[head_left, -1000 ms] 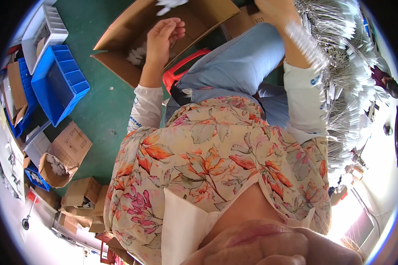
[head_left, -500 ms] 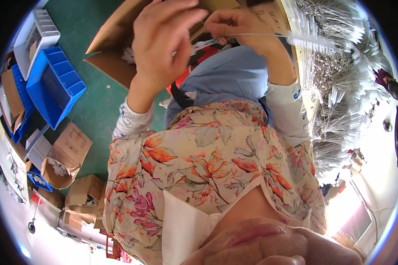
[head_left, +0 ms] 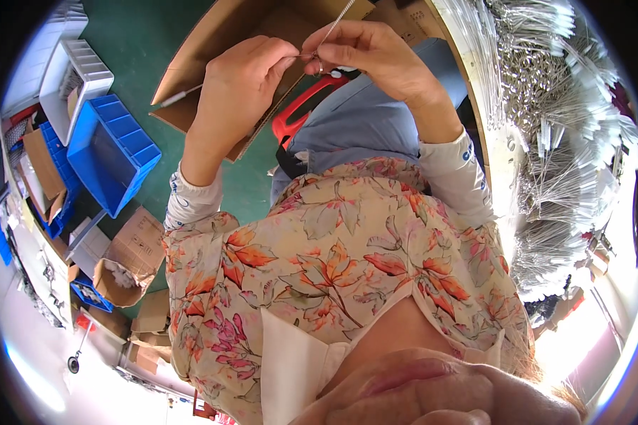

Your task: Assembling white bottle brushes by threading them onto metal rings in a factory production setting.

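My left hand (head_left: pixel 239 81) is closed in a pinch, its thumb and fingertips on a thin wire (head_left: pixel 305 55) that runs across to the other hand. A brush with a pale bristle end (head_left: pixel 181 96) sticks out past the left wrist, over the edge of a cardboard box; whether the same fingers hold it is hidden. My right hand (head_left: pixel 379 60) pinches a twisted wire handle (head_left: pixel 338 23) that slants up out of the picture. Just under these fingertips hangs a small metal loop (head_left: pixel 320 65). The fingertips of both hands almost meet.
An open cardboard box (head_left: pixel 184 64) stands beyond my hands. Red handles (head_left: pixel 305 106) lie by my lap. To the right, a table (head_left: pixel 505 149) bears a big heap of wire brushes (head_left: pixel 546 120). At left are a blue bin (head_left: pixel 113 152), a white crate (head_left: pixel 81 78) and cardboard cartons (head_left: pixel 135 244).
My hands have come together, the left one lower and now pinching. The brush in the right hand has swung from pointing right to pointing up. The view has shifted slightly.
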{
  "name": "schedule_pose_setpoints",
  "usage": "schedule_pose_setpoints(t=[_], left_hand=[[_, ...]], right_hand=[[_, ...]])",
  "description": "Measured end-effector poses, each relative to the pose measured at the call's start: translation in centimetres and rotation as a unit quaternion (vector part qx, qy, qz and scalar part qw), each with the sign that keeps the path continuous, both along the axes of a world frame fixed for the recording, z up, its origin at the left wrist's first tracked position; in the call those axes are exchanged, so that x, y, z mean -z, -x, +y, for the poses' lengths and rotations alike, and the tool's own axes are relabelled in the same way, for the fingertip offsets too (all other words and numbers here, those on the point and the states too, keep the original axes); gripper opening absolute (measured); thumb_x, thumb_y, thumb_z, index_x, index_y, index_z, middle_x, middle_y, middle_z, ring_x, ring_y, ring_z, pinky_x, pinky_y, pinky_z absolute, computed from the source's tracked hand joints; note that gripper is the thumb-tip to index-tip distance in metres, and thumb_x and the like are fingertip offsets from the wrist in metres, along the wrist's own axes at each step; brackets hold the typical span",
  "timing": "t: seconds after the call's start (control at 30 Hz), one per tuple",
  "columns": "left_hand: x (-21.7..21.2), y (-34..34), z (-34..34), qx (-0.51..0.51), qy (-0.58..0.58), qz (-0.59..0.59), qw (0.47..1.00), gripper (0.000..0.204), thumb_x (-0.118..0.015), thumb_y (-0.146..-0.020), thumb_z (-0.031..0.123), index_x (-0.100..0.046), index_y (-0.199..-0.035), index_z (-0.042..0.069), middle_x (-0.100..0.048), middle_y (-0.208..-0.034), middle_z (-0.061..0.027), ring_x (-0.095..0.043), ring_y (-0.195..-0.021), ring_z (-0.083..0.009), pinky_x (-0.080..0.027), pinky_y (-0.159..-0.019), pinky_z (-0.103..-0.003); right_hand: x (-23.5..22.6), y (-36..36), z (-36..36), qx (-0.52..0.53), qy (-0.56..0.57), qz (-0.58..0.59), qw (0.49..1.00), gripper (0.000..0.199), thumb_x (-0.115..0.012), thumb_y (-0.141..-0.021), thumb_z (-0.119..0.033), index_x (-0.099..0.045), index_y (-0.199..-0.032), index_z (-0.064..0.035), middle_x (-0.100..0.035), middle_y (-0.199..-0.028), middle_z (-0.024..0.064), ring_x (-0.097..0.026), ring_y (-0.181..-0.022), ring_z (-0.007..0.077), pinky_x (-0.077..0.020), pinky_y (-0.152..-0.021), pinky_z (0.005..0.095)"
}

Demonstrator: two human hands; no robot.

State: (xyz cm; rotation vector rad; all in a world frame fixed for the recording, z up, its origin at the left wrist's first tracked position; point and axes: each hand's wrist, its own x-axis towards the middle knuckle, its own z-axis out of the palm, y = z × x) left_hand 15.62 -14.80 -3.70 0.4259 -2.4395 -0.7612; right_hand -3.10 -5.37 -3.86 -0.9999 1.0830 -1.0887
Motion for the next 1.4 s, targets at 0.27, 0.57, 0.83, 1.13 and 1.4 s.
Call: schedule_pose_setpoints(t=[0.27,0.57,0.83,1.13,1.4], left_hand=[[-0.5,-0.8,1.8,-0.031,-0.278,-0.037,0.959,0.006,-0.058,-0.086,0.007,-0.062,-0.087,0.002,-0.061,-0.071,-0.0045,-0.054,-0.052,-0.0109,-0.042,-0.047,-0.024],[-1.1,-0.1,3.8,-0.003,-0.413,0.075,0.908,0.012,-0.054,-0.088,0.005,-0.062,-0.093,-0.003,-0.056,-0.068,-0.0014,-0.045,-0.056,-0.0038,-0.033,-0.048,-0.018],[-3.5,-2.9,7.0,-0.051,-0.283,0.061,0.956,0.011,-0.048,-0.092,0.005,-0.056,-0.095,-0.001,-0.054,-0.075,-0.0070,-0.039,-0.053,-0.0065,-0.033,-0.045,-0.016],[-3.0,0.5,1.2,-0.035,-0.015,-0.270,0.962,0.014,-0.052,-0.091,0.010,-0.057,-0.093,-0.002,-0.057,-0.079,-0.0035,-0.052,-0.070,-0.0101,-0.044,-0.065,-0.023],[-3.3,4.9,1.5,-0.058,-0.133,-0.255,0.956,0.017,-0.053,-0.091,0.015,-0.059,-0.092,-0.001,-0.051,-0.068,-0.0010,-0.045,-0.063,-0.0080,-0.037,-0.059,-0.020]], right_hand=[[-0.8,-0.9,0.1,0.195,0.123,0.162,0.960,0.017,-0.061,-0.087,-0.016,-0.064,-0.093,0.0000,-0.063,-0.079,0.0029,-0.059,-0.072,0.0076,-0.0464,-0.065,0.0201],[-2.3,0.0,3.0,0.192,0.040,0.108,0.975,0.018,-0.063,-0.085,-0.015,-0.066,-0.093,0.0005,-0.064,-0.078,0.0037,-0.059,-0.068,0.0080,-0.0473,-0.060,0.0216],[0.3,-0.9,11.3,0.084,0.086,0.263,0.957,0.027,-0.058,-0.083,-0.030,-0.068,-0.084,-0.0055,-0.067,-0.075,0.0064,-0.064,-0.069,0.0179,-0.0501,-0.065,0.0311],[1.9,5.0,31.7,0.517,-0.019,0.548,0.657,0.009,-0.066,-0.078,-0.013,-0.067,-0.084,-0.0069,-0.065,-0.081,0.0069,-0.064,-0.069,0.0225,-0.0518,-0.061,0.0299],[4.6,6.8,40.6,0.570,-0.142,0.695,0.415,0.017,-0.066,-0.079,-0.014,-0.068,-0.095,-0.0163,-0.055,-0.068,0.0006,-0.057,-0.053,0.0182,-0.0473,-0.048,0.0290]])
